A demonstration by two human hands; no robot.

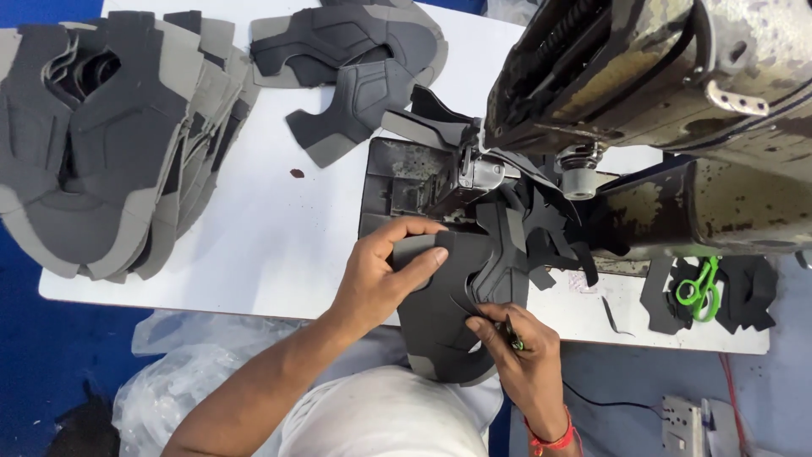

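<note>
At machine bed, left hand [381, 275] pinches dark shoe-upper piece [452, 305] flat; right hand [520, 351], fingers curled on a small tool, steadies edge. Keep layers aligned w/ seam, fingers off the needle area [474, 173].

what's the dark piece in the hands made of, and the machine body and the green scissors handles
Dark piece: looks like soft synthetic sheet, matte charcoal with raised panels and a lighter grey backing; it bends under the left hand. Machine body: apparently painted metal, worn and mottled with rusty patches. Green scissors: handles look like glossy moulded plastic. The right hand pinches a thin dark tool, material unclear.
</note>
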